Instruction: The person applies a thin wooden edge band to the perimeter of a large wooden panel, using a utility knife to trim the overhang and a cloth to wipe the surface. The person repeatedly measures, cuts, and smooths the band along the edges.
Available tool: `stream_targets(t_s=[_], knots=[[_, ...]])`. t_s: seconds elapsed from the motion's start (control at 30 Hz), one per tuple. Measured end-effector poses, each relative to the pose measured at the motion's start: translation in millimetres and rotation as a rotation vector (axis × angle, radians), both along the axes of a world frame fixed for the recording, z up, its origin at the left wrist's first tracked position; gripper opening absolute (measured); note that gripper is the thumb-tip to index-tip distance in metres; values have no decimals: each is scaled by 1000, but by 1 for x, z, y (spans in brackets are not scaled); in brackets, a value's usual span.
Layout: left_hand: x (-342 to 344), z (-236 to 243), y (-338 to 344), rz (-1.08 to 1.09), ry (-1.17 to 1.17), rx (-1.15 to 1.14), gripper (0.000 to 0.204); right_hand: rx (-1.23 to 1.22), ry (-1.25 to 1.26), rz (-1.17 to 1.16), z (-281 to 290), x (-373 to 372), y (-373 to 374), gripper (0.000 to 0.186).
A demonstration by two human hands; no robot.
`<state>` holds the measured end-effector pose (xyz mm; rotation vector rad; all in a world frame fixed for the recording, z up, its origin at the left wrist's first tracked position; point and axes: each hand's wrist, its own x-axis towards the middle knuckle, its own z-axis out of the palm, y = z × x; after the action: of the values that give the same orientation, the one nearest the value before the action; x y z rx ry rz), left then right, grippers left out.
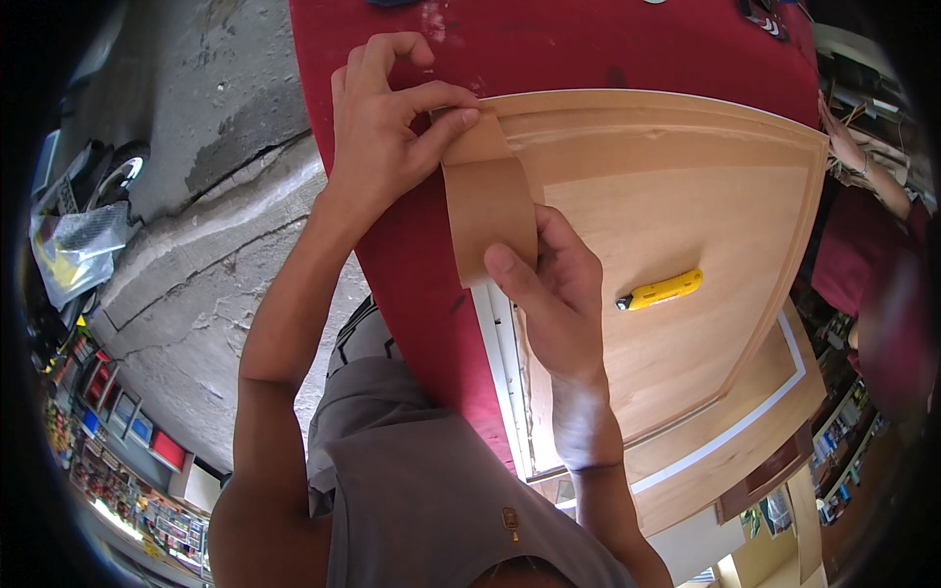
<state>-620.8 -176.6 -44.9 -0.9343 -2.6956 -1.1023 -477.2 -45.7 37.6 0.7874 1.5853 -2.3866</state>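
A wide brown tape [490,211] runs along the near-left edge of a pale wooden panel [627,225]. My left hand [387,132] pinches the tape's far end between thumb and forefinger at the panel's far-left corner, its other fingers raised and curled. Lower down, my right hand [564,289] grips the wider, curved part of the tape, which looks like the roll, with the thumb on its face. Below it, a white edge strip [500,353] shows along the panel. On the panel, right of my right hand, lies a yellow utility knife [667,290].
The panel lies on a red-covered table [549,54]. A second wooden board with a white stripe [720,446] shows beyond the panel's right end. At far right stands another person [872,255], one hand near the panel's corner. Concrete floor [225,235] and a plastic bag [78,245] are on the left.
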Motion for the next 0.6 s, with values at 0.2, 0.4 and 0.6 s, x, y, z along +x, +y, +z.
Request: stream_targets(t_s=[0.2, 0.4, 0.6], knots=[[-2, -1, 0, -20, 12, -3, 18, -21, 19, -21, -1, 1, -2, 34], [-2, -3, -1, -13, -16, 1, 19, -19, 35, -14, -2, 0, -2, 36], [-7, -9, -1, -22, -6, 31, 25, -35, 41, -16, -5, 0, -2, 36]])
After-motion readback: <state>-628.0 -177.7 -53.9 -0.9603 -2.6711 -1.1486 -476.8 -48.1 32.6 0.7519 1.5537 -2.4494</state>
